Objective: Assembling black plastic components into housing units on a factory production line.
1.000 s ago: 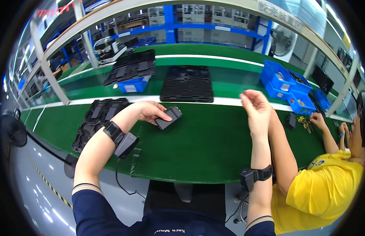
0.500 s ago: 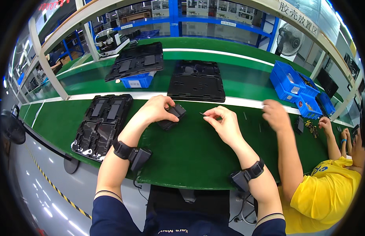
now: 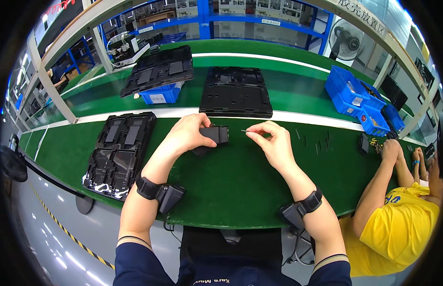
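A black rectangular case (image 3: pixel 221 135) is gripped between the thumb and fingers of my left hand (image 3: pixel 187 135). Just under that hand, another dark piece (image 3: pixel 201 151) shows in part; whether it belongs to the case I cannot tell. My right hand (image 3: pixel 274 145) pinches a thin, short dark strip (image 3: pixel 244 131) between thumb and fingertips. The strip's free end points at the case, with a small gap between them. Several similar thin strips (image 3: pixel 317 148) lie on the green table (image 3: pixel 240 190) to the right of my right hand.
A black moulded tray (image 3: pixel 117 152) holding flat dark cases lies at left. Further back are a stacked black tray (image 3: pixel 159 71) on a blue bin (image 3: pixel 160 94) and another black tray (image 3: pixel 236 93). Blue bins (image 3: pixel 348 93) stand at right, near a co-worker in a yellow shirt (image 3: pixel 398 224).
The co-worker's hand has drawn back to the right, and more strips show on the table there. The case in my left hand has turned more level. My right hand still pinches its strip.
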A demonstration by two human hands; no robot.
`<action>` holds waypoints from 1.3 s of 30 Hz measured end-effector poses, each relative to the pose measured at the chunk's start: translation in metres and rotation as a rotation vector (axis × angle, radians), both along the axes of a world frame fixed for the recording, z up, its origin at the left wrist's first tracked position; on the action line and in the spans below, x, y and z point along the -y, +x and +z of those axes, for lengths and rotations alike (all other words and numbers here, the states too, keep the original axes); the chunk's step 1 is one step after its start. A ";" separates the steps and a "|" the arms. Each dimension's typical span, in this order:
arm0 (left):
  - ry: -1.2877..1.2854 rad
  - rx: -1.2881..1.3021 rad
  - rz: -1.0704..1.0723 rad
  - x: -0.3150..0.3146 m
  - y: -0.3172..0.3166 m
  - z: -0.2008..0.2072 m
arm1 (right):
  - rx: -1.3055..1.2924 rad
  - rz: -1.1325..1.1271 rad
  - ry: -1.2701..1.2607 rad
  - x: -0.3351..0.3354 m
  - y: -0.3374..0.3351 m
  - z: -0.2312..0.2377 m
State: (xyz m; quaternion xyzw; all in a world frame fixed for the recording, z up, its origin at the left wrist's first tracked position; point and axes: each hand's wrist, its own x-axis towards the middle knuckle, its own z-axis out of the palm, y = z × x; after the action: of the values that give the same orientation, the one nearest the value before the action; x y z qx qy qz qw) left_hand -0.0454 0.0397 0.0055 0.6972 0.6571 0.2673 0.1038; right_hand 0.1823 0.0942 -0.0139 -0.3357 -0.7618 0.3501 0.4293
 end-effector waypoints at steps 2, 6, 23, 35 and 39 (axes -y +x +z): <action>-0.058 0.073 -0.044 0.003 0.005 0.007 | 0.000 -0.012 0.000 -0.001 0.000 -0.001; -0.100 0.236 -0.080 0.008 0.019 0.009 | -0.186 0.031 -0.092 -0.007 0.004 -0.008; -0.119 1.156 -0.212 0.022 0.073 -0.008 | -0.454 0.100 -0.463 0.012 0.021 0.025; -0.115 1.096 -0.215 0.024 0.072 -0.013 | -0.378 0.140 -0.515 0.012 0.022 0.023; -0.181 1.011 -0.252 0.023 0.067 -0.008 | -0.143 0.219 -0.445 0.000 0.035 0.028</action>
State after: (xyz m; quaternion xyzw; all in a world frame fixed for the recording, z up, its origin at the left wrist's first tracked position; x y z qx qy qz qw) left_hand 0.0218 0.0172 -0.0028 0.5430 0.4564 0.4977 0.4991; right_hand 0.2174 0.0944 0.0139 -0.3117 -0.6655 0.5765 0.3572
